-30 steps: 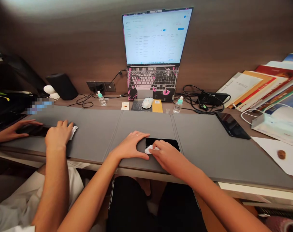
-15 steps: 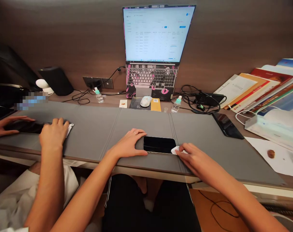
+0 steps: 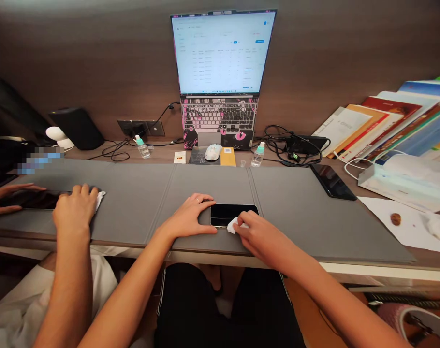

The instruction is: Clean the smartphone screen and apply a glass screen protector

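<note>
A smartphone point(image 3: 223, 212) with a dark screen lies flat and lengthwise on the grey desk mat point(image 3: 205, 182). My left hand point(image 3: 187, 218) braces its left end, thumb at the near corner and fingers at the far corner. Pinched in my right hand point(image 3: 256, 233) is a crumpled white tissue point(image 3: 233, 225), at the phone's near edge around the middle. My right hand covers the phone's near right part, and the tips of its fingers are partly hidden.
On the left, another person's hand point(image 3: 73, 208) holds a white tissue by a dark device point(image 3: 42, 199). A laptop point(image 3: 220, 116), mouse point(image 3: 213, 152) and small bottles point(image 3: 258, 155) stand behind the mat. To the right are a black phone point(image 3: 333, 182), tissue pack point(image 3: 390, 180) and books point(image 3: 372, 118).
My right hand has moved left with the tissue, from the phone's near right corner to about the middle of its near edge. My left hand stays at the phone's left end.
</note>
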Available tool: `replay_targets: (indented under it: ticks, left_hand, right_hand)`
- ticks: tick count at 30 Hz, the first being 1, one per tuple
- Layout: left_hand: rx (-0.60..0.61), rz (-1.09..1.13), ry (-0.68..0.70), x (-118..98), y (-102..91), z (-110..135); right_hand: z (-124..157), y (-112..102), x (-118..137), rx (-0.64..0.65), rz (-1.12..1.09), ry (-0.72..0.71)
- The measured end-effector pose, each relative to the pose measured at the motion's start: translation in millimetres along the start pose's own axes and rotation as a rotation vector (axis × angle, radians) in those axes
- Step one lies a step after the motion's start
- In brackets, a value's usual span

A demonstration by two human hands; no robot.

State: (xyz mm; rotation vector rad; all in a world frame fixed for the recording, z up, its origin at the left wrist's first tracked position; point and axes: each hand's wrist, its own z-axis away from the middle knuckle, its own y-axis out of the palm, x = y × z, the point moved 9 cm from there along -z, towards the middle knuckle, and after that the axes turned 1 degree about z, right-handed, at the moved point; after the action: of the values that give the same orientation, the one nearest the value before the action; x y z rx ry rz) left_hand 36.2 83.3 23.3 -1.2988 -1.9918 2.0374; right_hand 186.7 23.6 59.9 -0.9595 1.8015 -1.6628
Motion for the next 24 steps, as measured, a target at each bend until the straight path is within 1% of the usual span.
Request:
replay_targets:
  ticks: [4,7,10,14,18,21,24]
  left_hand:
    - [0.015,-0.005,0.0,0,2.1,0]
    - [0.013,0.0,-0.003,0,2.1,0]
    - [0.007,0.002,0.0,-1,0.9,0]
    - [0.008,0.01,0.006,-2,-0.3,0]
    - [0.01,0.019,0.005,-1,-0.7,0]
    - [0.009,0.027,0.001,-1,-1.0,0]
    - [0.009,0.03,0.002,-1,-1.0,-1]
  right_hand:
    - [-23,8,16,0.031,0.016,-0.023]
    - [-31,14,22,0.052,0.039,-0.038]
    - [-27,14,19,0.048,0.023,-0.05]
    - [-7,6,1,0.019,-0.02,-0.019]
    - [10,-1,-15,0.03,-0.054,0.021]
    - [8,-4,-13,0.021,-0.055,0.016]
    - [-8,-1,-1,0.005,-0.037,-0.014]
